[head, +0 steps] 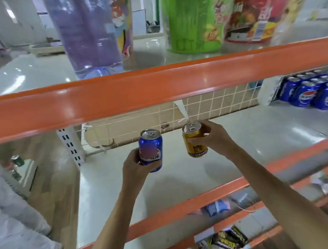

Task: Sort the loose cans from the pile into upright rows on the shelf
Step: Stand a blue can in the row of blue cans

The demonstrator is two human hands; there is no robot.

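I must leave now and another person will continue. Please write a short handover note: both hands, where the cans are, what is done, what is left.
Left hand: grip closed on an upright blue can, held above the middle shelf.
Right hand: grip closed on an upright gold can, also not set down.
Done: blue cans stand in upright rows at the shelf's far right.
Left: place both held cans in rows. The loose pile is out of view.

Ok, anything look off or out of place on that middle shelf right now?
Nothing spilled or damaged. The blue cans stand upright in rows at the far right. The left hand holds a blue can, the right hand a gold can.
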